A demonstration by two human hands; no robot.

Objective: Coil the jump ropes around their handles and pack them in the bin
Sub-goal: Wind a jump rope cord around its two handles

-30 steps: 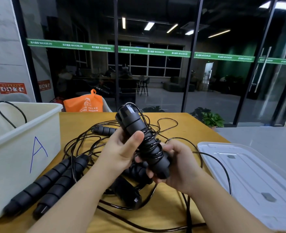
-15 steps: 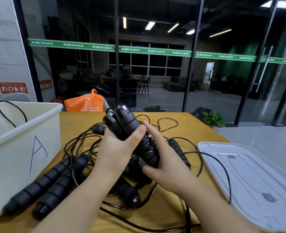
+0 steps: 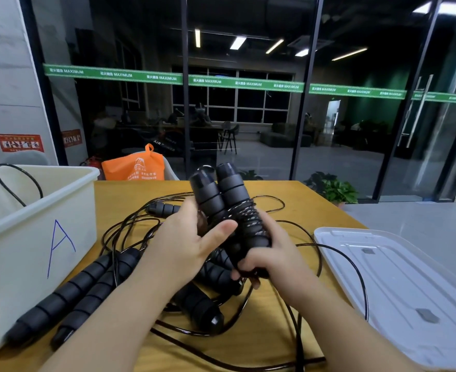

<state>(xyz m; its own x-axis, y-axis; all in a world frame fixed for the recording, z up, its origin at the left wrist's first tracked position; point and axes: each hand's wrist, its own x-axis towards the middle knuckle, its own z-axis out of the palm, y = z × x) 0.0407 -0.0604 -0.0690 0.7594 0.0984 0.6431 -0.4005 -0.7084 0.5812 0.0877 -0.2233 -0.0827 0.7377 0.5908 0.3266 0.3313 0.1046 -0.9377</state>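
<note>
Head view shows your left hand (image 3: pixel 186 245) and right hand (image 3: pixel 269 253) both gripping a wound handle pair (image 3: pixel 227 208) above the table (image 3: pixel 261 312). Fingers curl round it. Not yet binned; the bin (image 3: pixel 33 237) holds a cord, and loose ropes (image 3: pixel 130 232) remain.

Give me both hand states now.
Left hand: grips the paired handles.
Right hand: grips the handles' lower, rope-wrapped end.

Two hands (image 3: pixel 184 245) hold two black handles (image 3: pixel 221 200). At least five more handles (image 3: pixel 87 288) lie on one table (image 3: pixel 283 191). There is one bin (image 3: pixel 33 237), one lid (image 3: pixel 398 285) and one orange bag (image 3: pixel 134 166).
</note>
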